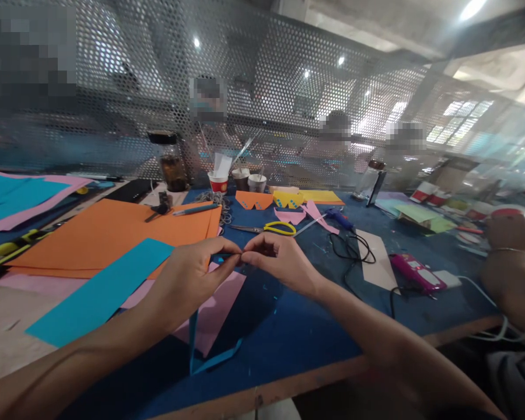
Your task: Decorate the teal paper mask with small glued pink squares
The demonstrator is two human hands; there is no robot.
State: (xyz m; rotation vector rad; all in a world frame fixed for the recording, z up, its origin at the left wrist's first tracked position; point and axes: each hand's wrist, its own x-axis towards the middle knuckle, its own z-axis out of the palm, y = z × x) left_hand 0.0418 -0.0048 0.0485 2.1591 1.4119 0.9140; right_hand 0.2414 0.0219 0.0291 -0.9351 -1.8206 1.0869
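A narrow blue paper strip [192, 338] hangs from my left hand [186, 277], bending near the table so its loose end points right. My left thumb and fingers pinch the strip's upper part. My right hand [284, 262] meets them fingertip to fingertip, pinched at the strip's end, which is mostly hidden there. Below my hands lies pink paper [223, 303]. Just beyond my fingers are scissors with yellow handles [280, 228]. A wide blue paper piece [100, 297] lies beside my left forearm, partly over large orange sheets [109, 230].
Cut orange [254, 200] and yellow paper shapes [289, 199] lie behind the scissors. A blue glue gun [340, 218] with a black cord is to the right, near a magenta power strip [417, 273]. Paper cups [219, 183] stand by a perforated screen [266, 76]. Another person's arm [510, 262] is at far right.
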